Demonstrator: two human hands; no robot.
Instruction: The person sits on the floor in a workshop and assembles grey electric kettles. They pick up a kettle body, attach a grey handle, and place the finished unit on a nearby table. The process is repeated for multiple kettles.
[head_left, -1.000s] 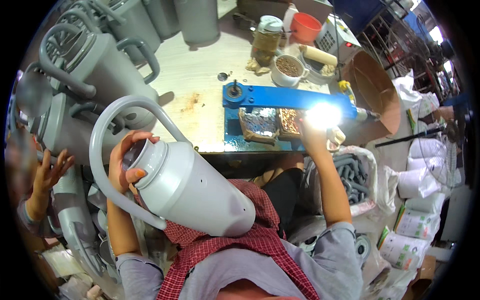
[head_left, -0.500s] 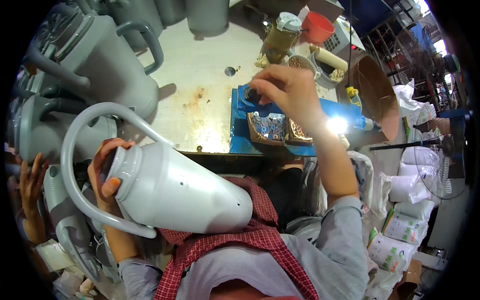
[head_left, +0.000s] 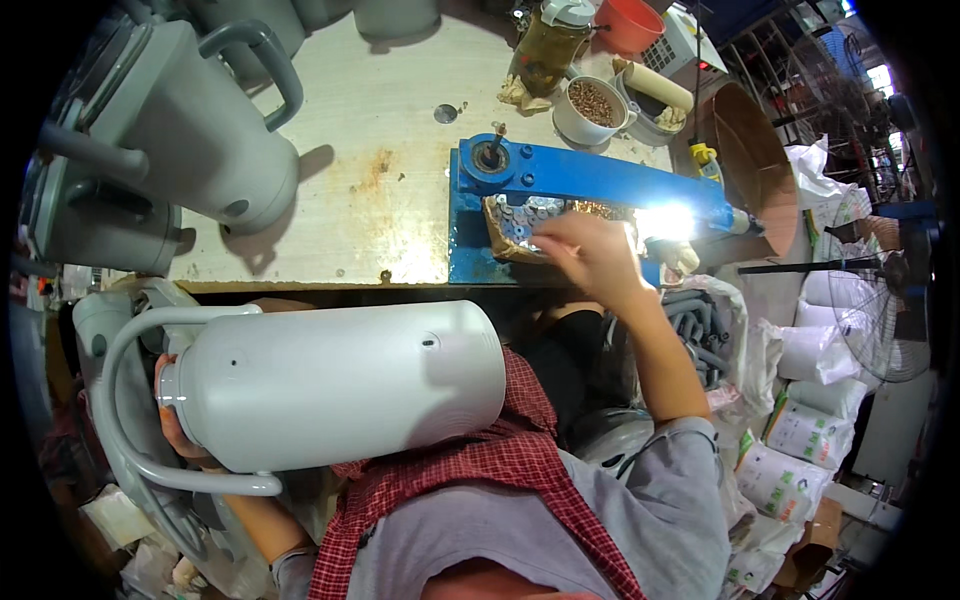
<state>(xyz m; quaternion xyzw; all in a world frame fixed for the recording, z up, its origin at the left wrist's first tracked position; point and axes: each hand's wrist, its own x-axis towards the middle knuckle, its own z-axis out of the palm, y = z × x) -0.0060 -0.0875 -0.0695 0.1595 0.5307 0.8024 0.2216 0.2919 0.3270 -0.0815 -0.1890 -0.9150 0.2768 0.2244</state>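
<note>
A pale grey metal jug lies across my lap with its base to the right and small holes in its side. My left hand wraps its neck at the left, fingers partly hidden inside and behind the rim. A curved grey handle loops around that end; how its ends join the body cannot be told. My right hand hovers at a small box of silvery washers, thumb and fingertips pinched together; anything between them is too small to make out. Just beyond is a blue riveting press.
Large grey jugs stand at the left of the table. Behind the press are a cup of copper-coloured rivets, a lidded bottle and a red bowl. A bag of grey handles and white sacks are at right.
My right hand has come down from the press head toward me to the washer box. The jug has rolled and levelled out, showing other holes.
</note>
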